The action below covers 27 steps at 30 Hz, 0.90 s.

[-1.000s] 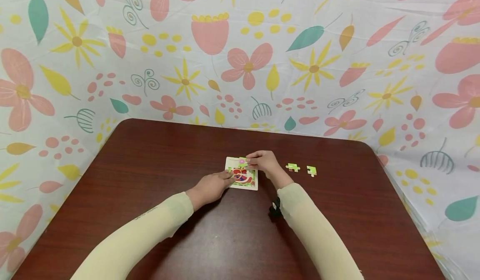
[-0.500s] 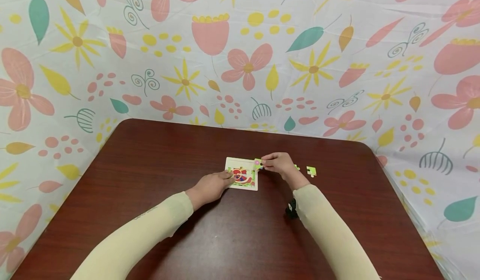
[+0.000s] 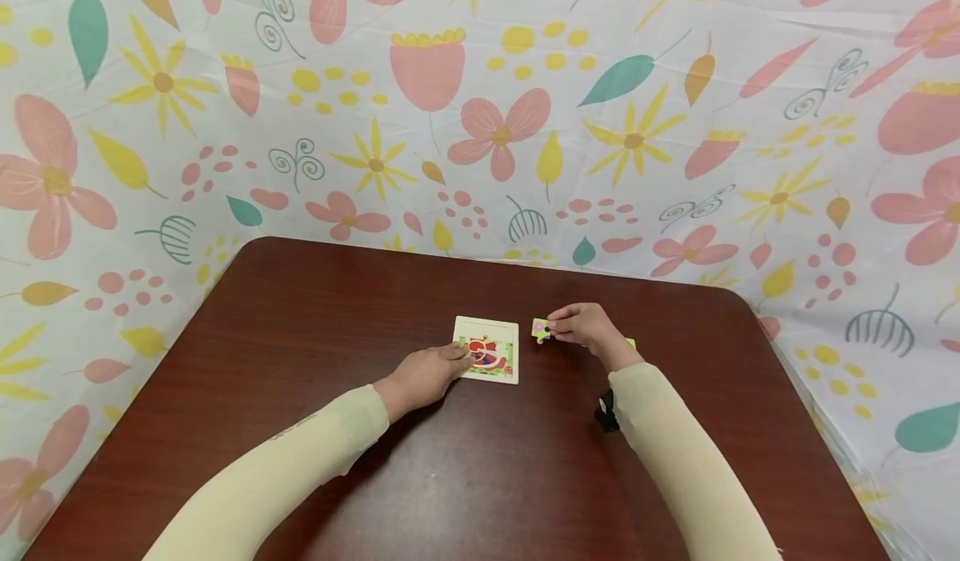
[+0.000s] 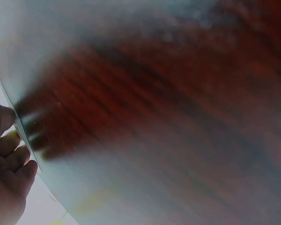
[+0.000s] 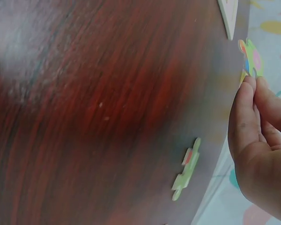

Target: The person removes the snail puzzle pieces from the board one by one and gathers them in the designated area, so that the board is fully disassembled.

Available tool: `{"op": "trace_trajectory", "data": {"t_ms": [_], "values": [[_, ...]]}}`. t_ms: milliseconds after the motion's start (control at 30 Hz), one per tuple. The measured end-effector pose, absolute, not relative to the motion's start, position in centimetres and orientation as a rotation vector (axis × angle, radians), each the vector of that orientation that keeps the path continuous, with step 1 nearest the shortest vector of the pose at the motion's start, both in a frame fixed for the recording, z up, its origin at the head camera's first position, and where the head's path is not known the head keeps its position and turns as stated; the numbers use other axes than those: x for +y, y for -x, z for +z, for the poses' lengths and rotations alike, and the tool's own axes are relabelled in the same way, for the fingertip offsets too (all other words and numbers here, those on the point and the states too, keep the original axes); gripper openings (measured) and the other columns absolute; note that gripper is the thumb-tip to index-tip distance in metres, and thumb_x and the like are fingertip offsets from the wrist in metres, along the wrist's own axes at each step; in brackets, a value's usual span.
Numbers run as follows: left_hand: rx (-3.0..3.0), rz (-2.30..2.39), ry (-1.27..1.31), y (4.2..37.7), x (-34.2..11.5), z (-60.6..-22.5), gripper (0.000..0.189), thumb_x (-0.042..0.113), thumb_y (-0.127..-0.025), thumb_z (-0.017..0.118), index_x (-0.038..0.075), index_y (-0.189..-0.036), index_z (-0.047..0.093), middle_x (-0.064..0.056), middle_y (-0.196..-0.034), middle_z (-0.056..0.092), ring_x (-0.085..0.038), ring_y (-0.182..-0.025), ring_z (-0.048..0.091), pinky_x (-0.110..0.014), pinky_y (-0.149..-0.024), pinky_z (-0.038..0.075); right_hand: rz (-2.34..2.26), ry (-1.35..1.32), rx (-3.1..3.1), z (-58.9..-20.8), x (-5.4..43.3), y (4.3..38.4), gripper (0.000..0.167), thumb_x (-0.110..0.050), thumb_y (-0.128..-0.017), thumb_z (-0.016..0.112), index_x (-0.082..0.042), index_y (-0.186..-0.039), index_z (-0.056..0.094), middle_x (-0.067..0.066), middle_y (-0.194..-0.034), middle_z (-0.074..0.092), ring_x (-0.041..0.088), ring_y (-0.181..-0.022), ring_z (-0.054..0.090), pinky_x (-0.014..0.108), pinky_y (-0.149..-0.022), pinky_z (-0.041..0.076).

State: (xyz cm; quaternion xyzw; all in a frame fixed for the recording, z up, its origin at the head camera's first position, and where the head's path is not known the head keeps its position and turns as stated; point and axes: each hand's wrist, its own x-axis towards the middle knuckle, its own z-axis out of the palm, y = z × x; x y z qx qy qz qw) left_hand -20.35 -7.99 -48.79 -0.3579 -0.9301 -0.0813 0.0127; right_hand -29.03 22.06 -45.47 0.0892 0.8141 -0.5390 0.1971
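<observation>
A small jigsaw puzzle board (image 3: pixel 487 376) with a pale frame lies on the table, a red, blue and green picture in its lower part and bare backing along the top. My left hand (image 3: pixel 424 375) holds its left side, fingers reaching over the picture; in the left wrist view thumb and bent fingers meet the board's edge. To the right of the board, my right hand (image 3: pixel 588 328) pinches a green puzzle piece (image 3: pixel 539 328) with a pink flower between thumb and fingers. The right wrist view shows this piece (image 5: pixel 256 60) held up by one end.
Another green puzzle piece (image 5: pixel 187 169) lies on the dark wooden table (image 3: pixel 337 294) by the right hand. A further piece (image 3: pixel 630 343) peeks out behind that hand. Flower-printed cloth (image 3: pixel 480 86) hangs behind the table. A black device (image 3: pixel 606 412) sits at the right wrist.
The right hand has lifted the flower piece away from the board's top and carried it right, past the frame, over the table. The left hand keeps its place on the board.
</observation>
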Motion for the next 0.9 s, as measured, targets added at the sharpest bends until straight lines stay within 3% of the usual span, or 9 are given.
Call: {"op": "trace_trajectory", "data": {"t_ms": [167,533,900], "values": [[-2.890,-0.260,1.118,20.4,-7.9,-48.9,0.034,0.014,-0.104,0.058,0.010,-0.136,0.068,-0.012,-0.141,0.066,-0.029,-0.132,0.063,-0.042,-0.105,0.055,-1.501,-0.234,2.273,-45.5,22.7,29.2,0.031,-0.003,-0.099,0.064,0.013,-0.125,0.063,-0.006,-0.084,0.070,0.000,-0.072,0.068,0.018,-0.074,0.061],[-2.926,-0.280,1.106,20.4,-7.9,-48.8,0.035,0.014,-0.105,0.056,0.010,-0.138,0.066,-0.012,-0.144,0.064,-0.030,-0.135,0.061,-0.043,-0.107,0.054,-1.402,-0.213,2.322,-46.0,22.7,29.9,0.030,-0.004,-0.100,0.062,0.012,-0.126,0.064,-0.002,-0.091,0.071,0.000,-0.072,0.067,0.019,-0.074,0.061],[-2.918,-0.283,1.098,20.4,-7.9,-49.0,0.034,0.014,-0.105,0.056,0.010,-0.137,0.067,-0.012,-0.143,0.065,-0.029,-0.133,0.063,-0.042,-0.106,0.055,-1.241,-0.220,2.462,-46.8,22.1,30.9,0.021,-0.004,-0.097,0.067,0.009,-0.112,0.072,0.005,-0.087,0.075,0.007,-0.067,0.068,0.024,-0.070,0.062]]}}
